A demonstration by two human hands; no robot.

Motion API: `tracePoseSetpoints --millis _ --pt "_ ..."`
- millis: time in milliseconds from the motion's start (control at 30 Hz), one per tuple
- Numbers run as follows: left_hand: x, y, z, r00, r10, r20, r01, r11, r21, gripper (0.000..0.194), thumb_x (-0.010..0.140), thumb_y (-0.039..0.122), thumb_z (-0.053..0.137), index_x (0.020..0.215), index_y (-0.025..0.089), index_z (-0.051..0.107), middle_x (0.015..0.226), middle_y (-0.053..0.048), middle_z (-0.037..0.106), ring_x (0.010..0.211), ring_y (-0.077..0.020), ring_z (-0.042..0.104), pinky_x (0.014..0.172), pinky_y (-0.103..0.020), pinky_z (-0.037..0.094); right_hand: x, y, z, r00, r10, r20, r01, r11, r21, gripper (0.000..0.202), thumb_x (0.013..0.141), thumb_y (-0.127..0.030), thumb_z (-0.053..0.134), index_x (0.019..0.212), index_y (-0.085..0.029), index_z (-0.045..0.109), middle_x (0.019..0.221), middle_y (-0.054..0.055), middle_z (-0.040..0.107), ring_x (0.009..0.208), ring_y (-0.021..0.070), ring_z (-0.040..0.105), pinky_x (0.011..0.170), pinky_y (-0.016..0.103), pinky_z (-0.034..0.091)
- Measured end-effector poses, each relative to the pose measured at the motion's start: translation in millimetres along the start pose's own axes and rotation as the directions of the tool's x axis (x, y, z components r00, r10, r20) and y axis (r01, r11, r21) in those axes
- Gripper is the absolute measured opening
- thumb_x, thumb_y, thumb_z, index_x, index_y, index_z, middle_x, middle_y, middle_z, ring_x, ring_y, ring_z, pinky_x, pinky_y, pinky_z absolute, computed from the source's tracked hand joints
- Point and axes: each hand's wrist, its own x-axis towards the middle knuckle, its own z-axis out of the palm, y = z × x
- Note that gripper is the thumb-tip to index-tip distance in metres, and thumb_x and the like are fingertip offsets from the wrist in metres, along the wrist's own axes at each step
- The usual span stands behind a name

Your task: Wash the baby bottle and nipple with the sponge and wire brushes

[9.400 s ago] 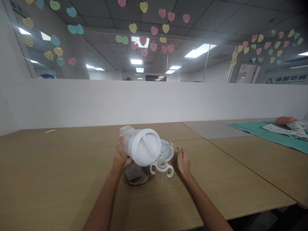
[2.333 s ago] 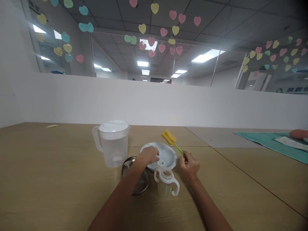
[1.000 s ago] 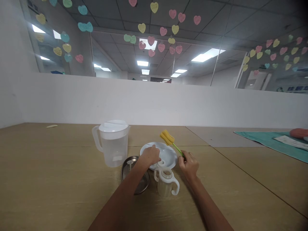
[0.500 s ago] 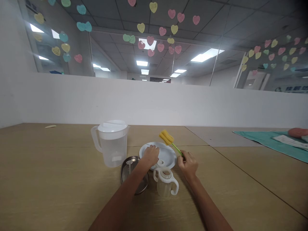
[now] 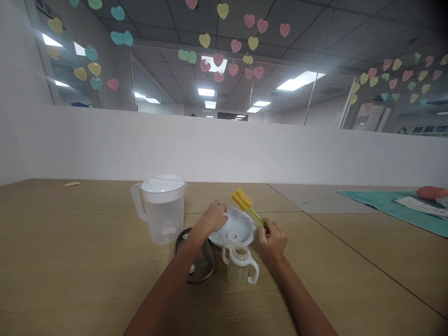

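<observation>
My right hand [image 5: 274, 238] is closed round the green handle of a sponge bottle brush [image 5: 242, 199], its yellow head pointing up and away. My left hand [image 5: 214, 217] is at the far left rim of a white oval plate [image 5: 241, 228], fingers curled; what they grip is hidden. A thin pale line runs across the plate from near those fingertips. A small white ring-shaped part [image 5: 233, 238] lies at the plate's near edge. In front stands a clear cup with white handles [image 5: 239, 266], its top uncovered. Under my left forearm sits a curved metal tray [image 5: 206, 265] with small white parts.
A lidded clear pitcher [image 5: 165, 214] stands on the left. Far right lies a green cloth [image 5: 374, 200] with a white paper and a reddish object [image 5: 432, 192] on it. A small pale flat piece [image 5: 72, 184] lies back left. A white wall [image 5: 224, 149] closes the table's far side.
My left hand has shifted slightly up and left along the plate, its forearm now covering more of the tray. My right hand and the brush stay in place.
</observation>
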Motion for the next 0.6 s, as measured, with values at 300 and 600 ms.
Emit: tracePoseSetpoints --millis 300,600 --pt "-10.0 -0.7 -49.4 0.846 -0.155 -0.51 -0.059 0.924 -0.379 0.034 0.091 0.024 0.025 0.113 0.014 0.049 0.111 -0.012 0.058 0.107 -0.0212 0.052 0.094 -0.037 0.039 -1.5 -1.7 2.5 1.0 -0.011 0.003 0.011 1.0 -0.004 0.022 0.073 -0.015 0.04 0.075 -0.015 0.062 0.055 0.001 0.052 0.052 0.0136 0.046 0.052 0.023 0.03" --pt "1.5 16.3 -25.0 0.87 -0.185 -0.457 -0.171 0.756 -0.632 0.033 0.091 0.034 0.028 0.095 0.019 0.058 0.094 -0.006 0.064 0.085 -0.0163 0.06 0.068 -0.028 0.052 -3.1 0.8 2.3 1.0 -0.014 0.016 0.012 0.99 0.143 0.023 0.072 -0.013 0.039 0.081 -0.014 0.059 0.06 0.001 0.054 0.053 0.0135 0.048 0.053 0.023 0.035"
